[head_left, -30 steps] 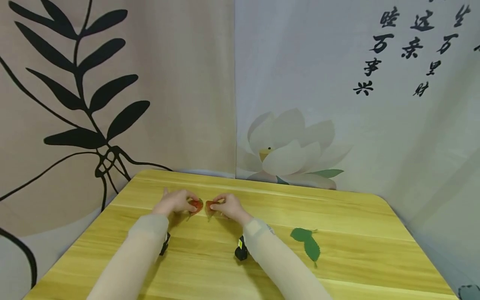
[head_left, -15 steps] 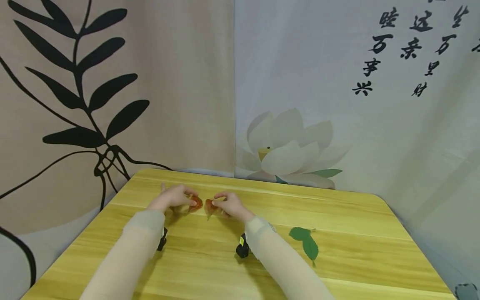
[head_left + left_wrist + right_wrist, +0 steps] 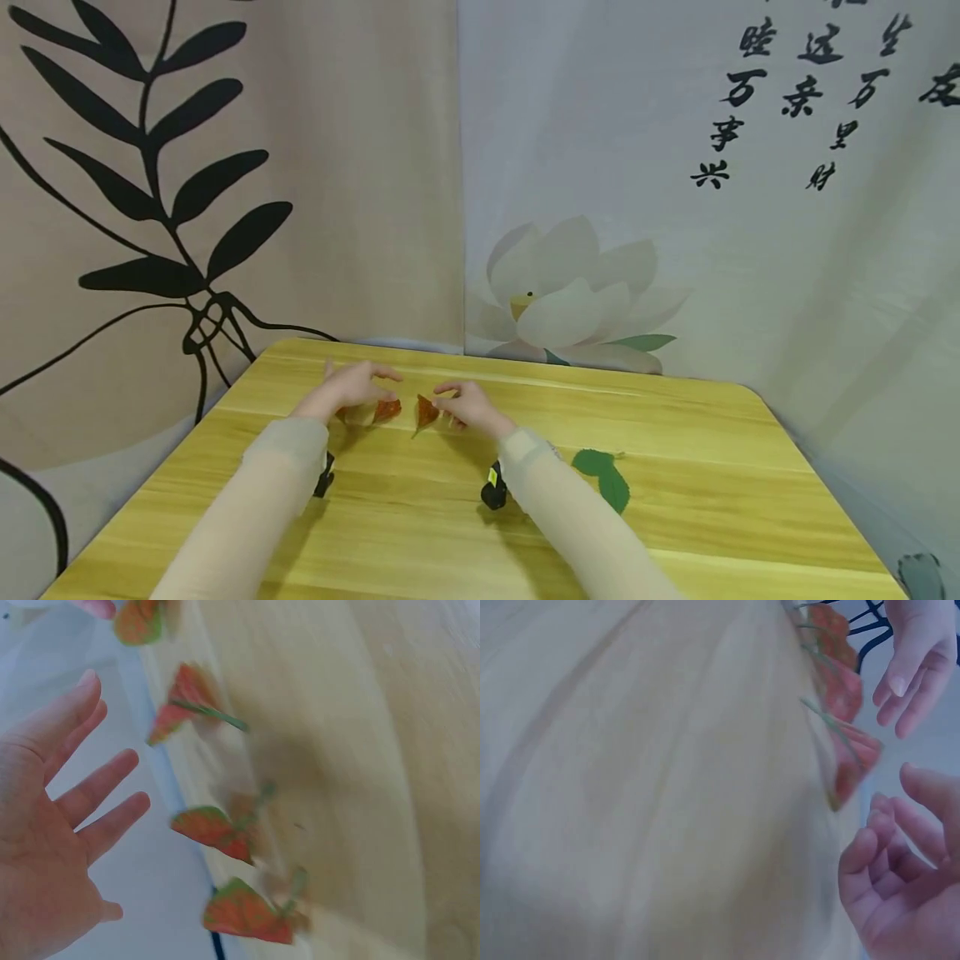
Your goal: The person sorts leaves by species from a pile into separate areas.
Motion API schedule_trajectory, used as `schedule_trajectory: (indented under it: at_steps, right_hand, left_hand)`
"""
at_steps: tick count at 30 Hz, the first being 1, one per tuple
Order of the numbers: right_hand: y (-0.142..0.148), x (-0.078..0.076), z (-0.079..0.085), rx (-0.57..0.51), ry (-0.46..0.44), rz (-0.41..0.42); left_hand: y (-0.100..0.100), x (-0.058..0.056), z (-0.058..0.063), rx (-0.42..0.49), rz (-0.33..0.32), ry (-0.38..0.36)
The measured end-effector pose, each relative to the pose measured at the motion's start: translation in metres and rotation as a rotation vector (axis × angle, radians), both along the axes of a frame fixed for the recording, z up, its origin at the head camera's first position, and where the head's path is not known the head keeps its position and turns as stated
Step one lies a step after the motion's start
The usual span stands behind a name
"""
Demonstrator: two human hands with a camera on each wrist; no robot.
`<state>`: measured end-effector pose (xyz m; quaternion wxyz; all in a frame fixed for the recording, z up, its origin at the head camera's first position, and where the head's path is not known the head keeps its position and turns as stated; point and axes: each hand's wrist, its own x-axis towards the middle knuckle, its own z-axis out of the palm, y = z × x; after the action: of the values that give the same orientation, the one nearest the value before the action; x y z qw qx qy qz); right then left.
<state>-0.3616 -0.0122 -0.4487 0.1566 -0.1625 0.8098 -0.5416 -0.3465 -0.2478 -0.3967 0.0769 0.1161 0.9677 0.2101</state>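
Several small red-orange leaves with green edges and thin stems stand or lie in a row near the table's far side. My left hand point(image 3: 352, 387), fingers spread in the left wrist view, hovers over one red leaf point(image 3: 387, 410) and holds nothing. Under its palm another red leaf point(image 3: 342, 413) is partly hidden. To the right, my right hand point(image 3: 472, 407) has its fingers loosely bent, close beside a red leaf point(image 3: 426, 412). In the right wrist view that leaf point(image 3: 855, 757) stands apart from the fingers.
Two green leaves point(image 3: 603, 475) lie joined on the yellow wooden table point(image 3: 735, 483), right of my right sleeve point(image 3: 577, 517). A fabric backdrop point(image 3: 375, 167) with printed plants and writing hangs behind the table's far edge.
Both hands have let go of the red leaves they pinched. The left fingers have opened and lifted; the right hand has drawn slightly right. The head view has shifted a little to the right.
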Motion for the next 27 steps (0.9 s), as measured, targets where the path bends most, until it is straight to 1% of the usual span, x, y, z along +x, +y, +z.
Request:
schedule_trajectory:
  at_steps: [3, 7, 11, 13, 16, 19, 22, 27]
  right_hand:
    - [0.015, 0.001, 0.010, 0.036, 0.054, 0.028]
    - [0.041, 0.007, 0.028, 0.095, 0.139, 0.091]
    - [0.074, 0.018, 0.044, 0.137, 0.229, 0.143]
    - [0.094, 0.026, 0.051, 0.141, 0.248, 0.153]
    - [0.129, 0.038, 0.058, 0.137, 0.251, 0.139]
    - [0.163, 0.049, 0.061, 0.144, 0.249, 0.113]
    - [0.194, 0.058, 0.058, 0.149, 0.235, 0.078]
    - [0.231, 0.071, 0.047, 0.157, 0.199, -0.004]
  left_hand:
    - [0.011, -0.002, 0.005, 0.005, -0.033, 0.026]
    - [0.033, -0.001, 0.015, 0.032, -0.088, 0.059]
    - [0.059, 0.005, 0.021, 0.033, -0.157, 0.093]
    - [0.074, 0.008, 0.023, 0.032, -0.205, 0.106]
    - [0.101, 0.014, 0.023, 0.038, -0.285, 0.119]
    - [0.124, 0.019, 0.020, 0.061, -0.353, 0.124]
    - [0.142, 0.024, 0.014, 0.094, -0.415, 0.118]
    - [0.168, 0.025, 0.002, 0.152, -0.509, 0.062]
